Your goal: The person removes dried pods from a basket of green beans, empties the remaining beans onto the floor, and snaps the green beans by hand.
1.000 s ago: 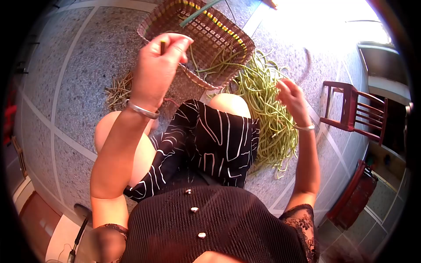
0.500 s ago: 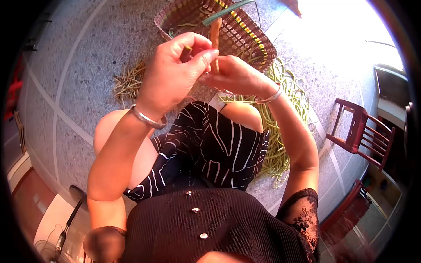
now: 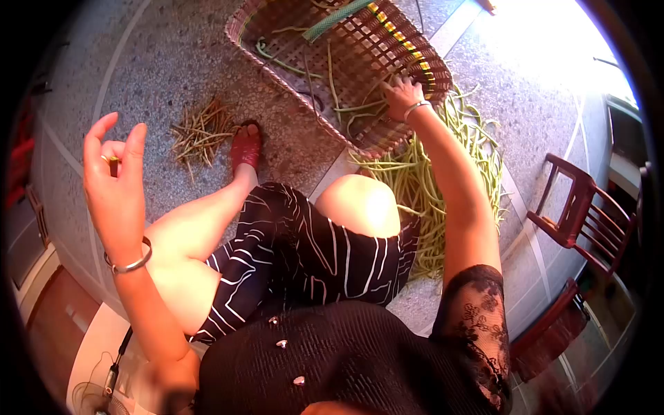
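My left hand (image 3: 114,183) is raised at the left, away from the basket. Its thumb and index finger stand apart, while the other fingers curl round a small dark stub (image 3: 113,166) whose kind I cannot make out. My right hand (image 3: 403,98) reaches into the right end of the woven basket (image 3: 377,142), fingers spread over a few long green beans (image 3: 363,109) at the bottom. More long beans lie loose inside the basket. A big heap of long beans (image 3: 436,207) covers the floor beside and below it, partly hidden by my right forearm.
A pile of dry brown pods or sticks (image 3: 204,131) lies on the speckled floor next to my foot in a red shoe (image 3: 247,146). A green strap (image 3: 337,19) crosses the basket's top. A dark red wooden chair (image 3: 581,207) stands at the right; a fan (image 3: 97,401) is at lower left.
My hands have parted from over the basket: the left swung out to the left, the right went down into the basket. The brown piece between them is out of my fingers.
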The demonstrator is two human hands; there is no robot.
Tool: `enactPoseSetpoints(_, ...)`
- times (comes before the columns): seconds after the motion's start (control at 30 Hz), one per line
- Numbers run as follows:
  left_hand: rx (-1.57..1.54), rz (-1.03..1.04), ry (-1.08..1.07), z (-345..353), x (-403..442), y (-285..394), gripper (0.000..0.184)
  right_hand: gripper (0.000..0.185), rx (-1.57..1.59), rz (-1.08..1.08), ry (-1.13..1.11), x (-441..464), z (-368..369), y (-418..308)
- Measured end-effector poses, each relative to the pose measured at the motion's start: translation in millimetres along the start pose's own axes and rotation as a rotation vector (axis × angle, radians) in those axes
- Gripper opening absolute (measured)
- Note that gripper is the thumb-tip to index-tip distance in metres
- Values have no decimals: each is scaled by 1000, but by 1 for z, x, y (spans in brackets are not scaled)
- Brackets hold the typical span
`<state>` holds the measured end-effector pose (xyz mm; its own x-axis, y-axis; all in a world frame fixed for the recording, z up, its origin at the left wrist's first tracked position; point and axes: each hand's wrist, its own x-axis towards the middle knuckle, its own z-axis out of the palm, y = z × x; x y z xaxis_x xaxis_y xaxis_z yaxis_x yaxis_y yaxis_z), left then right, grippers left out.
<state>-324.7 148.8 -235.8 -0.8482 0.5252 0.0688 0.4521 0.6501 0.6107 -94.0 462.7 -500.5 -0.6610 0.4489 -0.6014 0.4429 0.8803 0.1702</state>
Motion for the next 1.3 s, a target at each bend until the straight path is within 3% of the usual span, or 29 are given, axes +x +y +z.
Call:
enactPoseSetpoints(0.1,-33,-13,-77,11,0,12,31,48,-293,-48,198,27,50,-6)
enactPoseSetpoints(0.23,-51,-2,-162,18,3,17,29,45,-353,-27,208,53,81,-11)
enactPoseSetpoints(0.27,-69,-10,-151,21,4,18,28,43,-134,-23,158,67,80,-8)
enactPoseSetpoints(0.37,-70,-25,-176,21,4,22,28,41,-55,-39,177,52,85,-2)
enactPoseSetpoints(0.4,-89,-18,-172,22,4,21,28,41,-22,19,373,58,100,-2)
enactPoseSetpoints(0.6,-147,-10,-177,23,4,23,24,44,-30,65,223,59,85,-9)
enactPoseSetpoints(0.7,-142,-25,-183,22,2,25,21,46,-115,-52,451,65,91,-4)
enactPoseSetpoints(0.8,-175,-57,-205,22,0,29,18,48,-298,-221,825,68,85,3)
enactPoseSetpoints(1.0,-176,-94,-234,21,-1,31,17,37,-120,-40,350,65,79,-12)
enactPoseSetpoints(1.17,-213,-67,-211,26,-1,35,16,19,-242,-89,283,66,99,-8)
enactPoseSetpoints(1.3,-258,-69,-220,26,-3,34,15,16,-386,-167,178,63,90,-15)
